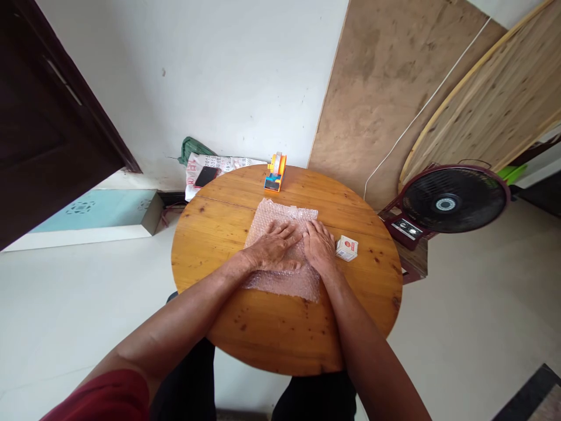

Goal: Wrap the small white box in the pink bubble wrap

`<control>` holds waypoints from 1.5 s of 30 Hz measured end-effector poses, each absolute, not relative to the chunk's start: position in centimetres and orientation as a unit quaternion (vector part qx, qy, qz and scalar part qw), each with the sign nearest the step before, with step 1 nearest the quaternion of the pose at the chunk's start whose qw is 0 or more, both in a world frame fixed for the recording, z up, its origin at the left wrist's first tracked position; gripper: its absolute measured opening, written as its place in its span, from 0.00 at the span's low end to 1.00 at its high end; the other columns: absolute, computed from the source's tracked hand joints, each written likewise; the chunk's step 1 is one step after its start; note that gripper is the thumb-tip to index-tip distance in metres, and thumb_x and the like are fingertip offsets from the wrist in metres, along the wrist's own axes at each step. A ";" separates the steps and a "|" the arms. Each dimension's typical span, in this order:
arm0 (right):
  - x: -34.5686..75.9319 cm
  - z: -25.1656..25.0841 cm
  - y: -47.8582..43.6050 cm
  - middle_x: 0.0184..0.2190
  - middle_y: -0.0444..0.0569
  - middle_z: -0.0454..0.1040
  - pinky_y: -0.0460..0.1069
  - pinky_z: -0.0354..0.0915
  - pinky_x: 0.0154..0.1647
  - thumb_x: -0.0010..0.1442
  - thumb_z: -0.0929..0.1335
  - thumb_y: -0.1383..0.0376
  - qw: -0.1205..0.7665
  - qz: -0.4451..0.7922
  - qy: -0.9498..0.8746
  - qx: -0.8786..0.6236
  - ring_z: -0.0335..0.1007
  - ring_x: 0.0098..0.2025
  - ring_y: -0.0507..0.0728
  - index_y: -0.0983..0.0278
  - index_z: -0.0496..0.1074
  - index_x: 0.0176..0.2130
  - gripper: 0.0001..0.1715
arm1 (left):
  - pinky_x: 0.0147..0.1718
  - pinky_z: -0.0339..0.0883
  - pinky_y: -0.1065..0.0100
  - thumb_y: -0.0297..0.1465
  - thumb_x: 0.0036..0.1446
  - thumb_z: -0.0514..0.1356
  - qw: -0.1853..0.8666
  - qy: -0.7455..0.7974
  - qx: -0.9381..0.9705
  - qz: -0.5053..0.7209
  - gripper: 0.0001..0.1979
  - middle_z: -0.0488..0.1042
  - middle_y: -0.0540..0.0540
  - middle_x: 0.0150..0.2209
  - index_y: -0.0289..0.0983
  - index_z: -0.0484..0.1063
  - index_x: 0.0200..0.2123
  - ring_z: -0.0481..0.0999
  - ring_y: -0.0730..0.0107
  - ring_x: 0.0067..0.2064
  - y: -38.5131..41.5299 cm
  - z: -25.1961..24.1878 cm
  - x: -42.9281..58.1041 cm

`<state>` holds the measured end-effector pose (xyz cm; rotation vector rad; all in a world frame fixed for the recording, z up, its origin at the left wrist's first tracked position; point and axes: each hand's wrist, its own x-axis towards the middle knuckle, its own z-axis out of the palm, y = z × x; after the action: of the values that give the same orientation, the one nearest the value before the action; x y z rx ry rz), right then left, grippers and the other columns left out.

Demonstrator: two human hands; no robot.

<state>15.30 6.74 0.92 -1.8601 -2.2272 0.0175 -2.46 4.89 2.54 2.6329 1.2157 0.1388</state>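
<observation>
A sheet of bubble wrap [284, 283] lies spread on the round wooden table [280, 339]. My left hand [276, 248] rests flat on its middle, fingers stretched out and thumb pointing right. Over the sheet's right edge, my right hand [319, 245] presses down with its fingers extended. Neither hand grips anything. Just right of my right hand stands a small white box [347, 248] with a red mark, apart from the fingers. What lies beneath my palms is hidden.
At the table's back edge stands an orange and blue tape dispenser [275, 172]. A dark phone [207, 176] lies on a printed white sack [236, 165] at the back left. Beyond the table's right side is a black fan [453, 199]. A wall closes off the back.
</observation>
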 end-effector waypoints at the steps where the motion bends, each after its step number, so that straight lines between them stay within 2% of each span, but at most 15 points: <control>1: 15.3 0.9 6.7 0.66 0.53 0.57 0.61 0.51 0.63 0.68 0.53 0.62 0.119 0.007 -0.762 -0.637 0.50 0.67 0.63 0.66 0.59 0.63 0.28 | 0.63 0.33 0.41 0.59 0.55 0.51 0.120 0.415 0.900 0.052 0.47 0.42 0.32 0.70 0.36 0.47 0.68 0.39 0.43 0.70 4.9 2.5 -2.5; 3: 15.4 0.8 6.7 0.66 0.54 0.57 0.61 0.51 0.63 0.68 0.53 0.62 0.120 0.008 -0.762 -0.636 0.49 0.67 0.63 0.67 0.59 0.63 0.28 | 0.63 0.34 0.42 0.59 0.54 0.51 0.115 0.416 0.899 0.072 0.47 0.42 0.32 0.70 0.36 0.47 0.68 0.39 0.43 0.70 4.9 2.3 -2.5; 5: 15.5 0.8 6.7 0.66 0.54 0.57 0.60 0.51 0.63 0.68 0.53 0.63 0.123 0.008 -0.764 -0.633 0.50 0.67 0.63 0.68 0.59 0.63 0.28 | 0.64 0.36 0.43 0.57 0.57 0.50 0.105 0.426 0.893 0.098 0.43 0.46 0.33 0.69 0.36 0.49 0.67 0.42 0.45 0.70 5.1 2.0 -2.6; 8: 15.6 0.8 6.8 0.66 0.54 0.57 0.59 0.51 0.63 0.67 0.54 0.66 0.125 0.010 -0.766 -0.631 0.51 0.66 0.62 0.68 0.59 0.63 0.28 | 0.64 0.41 0.47 0.46 0.66 0.45 0.088 0.454 0.877 0.126 0.31 0.53 0.36 0.67 0.36 0.54 0.66 0.48 0.51 0.69 5.5 1.6 -2.9; 11: 15.7 0.8 7.0 0.65 0.54 0.58 0.58 0.52 0.63 0.65 0.55 0.68 0.124 0.010 -0.766 -0.630 0.51 0.66 0.62 0.67 0.59 0.63 0.29 | 0.64 0.44 0.49 0.40 0.66 0.47 0.080 0.476 0.868 0.119 0.26 0.56 0.37 0.66 0.35 0.59 0.63 0.51 0.52 0.68 5.9 1.4 -3.2; 14: 15.7 0.8 7.0 0.65 0.55 0.58 0.58 0.52 0.63 0.63 0.56 0.69 0.126 0.010 -0.766 -0.630 0.51 0.66 0.62 0.68 0.59 0.63 0.30 | 0.64 0.44 0.49 0.41 0.63 0.51 0.083 0.487 0.863 0.106 0.28 0.55 0.37 0.66 0.34 0.58 0.63 0.50 0.50 0.68 6.1 1.2 -3.3; 20: 15.8 0.7 6.9 0.65 0.55 0.58 0.58 0.52 0.63 0.64 0.56 0.69 0.138 0.008 -0.765 -0.629 0.52 0.66 0.63 0.68 0.60 0.63 0.29 | 0.65 0.43 0.53 0.42 0.63 0.52 0.088 0.496 0.857 0.109 0.33 0.56 0.38 0.66 0.34 0.51 0.66 0.51 0.53 0.68 6.1 1.5 -3.3; 28: 15.7 0.6 6.9 0.64 0.55 0.60 0.58 0.52 0.63 0.66 0.55 0.66 0.153 0.009 -0.767 -0.623 0.53 0.65 0.62 0.67 0.62 0.61 0.27 | 0.64 0.46 0.53 0.41 0.61 0.54 0.083 0.518 0.845 0.105 0.31 0.59 0.38 0.65 0.34 0.57 0.63 0.54 0.53 0.66 5.8 2.3 -3.3; 35: 15.8 0.6 7.2 0.64 0.54 0.60 0.58 0.52 0.62 0.63 0.55 0.71 0.139 0.012 -0.764 -0.630 0.53 0.65 0.63 0.67 0.62 0.61 0.28 | 0.62 0.50 0.50 0.41 0.55 0.59 0.087 0.508 0.845 0.142 0.29 0.66 0.37 0.60 0.36 0.64 0.59 0.61 0.49 0.62 5.8 2.3 -3.3; 39: 15.8 0.8 7.1 0.64 0.54 0.60 0.57 0.52 0.62 0.63 0.55 0.71 0.138 0.010 -0.764 -0.630 0.53 0.65 0.62 0.67 0.63 0.61 0.28 | 0.63 0.48 0.52 0.42 0.57 0.58 0.104 0.449 0.873 0.158 0.31 0.60 0.37 0.64 0.35 0.63 0.61 0.54 0.50 0.66 5.6 2.1 -3.1; 42: 15.7 0.9 6.9 0.64 0.53 0.60 0.57 0.52 0.62 0.64 0.55 0.70 0.139 0.009 -0.765 -0.629 0.53 0.65 0.62 0.66 0.62 0.61 0.28 | 0.64 0.41 0.47 0.49 0.59 0.55 0.112 0.401 0.900 0.131 0.35 0.52 0.36 0.68 0.36 0.59 0.63 0.46 0.46 0.69 5.4 1.7 -2.9; 45: 15.8 0.7 6.9 0.64 0.53 0.60 0.57 0.53 0.62 0.64 0.55 0.69 0.143 0.006 -0.766 -0.627 0.53 0.65 0.63 0.66 0.63 0.61 0.28 | 0.63 0.34 0.41 0.54 0.58 0.52 0.116 0.390 0.907 0.103 0.40 0.48 0.34 0.69 0.38 0.52 0.67 0.42 0.44 0.70 5.3 1.2 -2.9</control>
<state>15.79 6.95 0.73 -1.8082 -2.2076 0.0162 -2.87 5.32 1.16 2.6577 1.1428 0.3026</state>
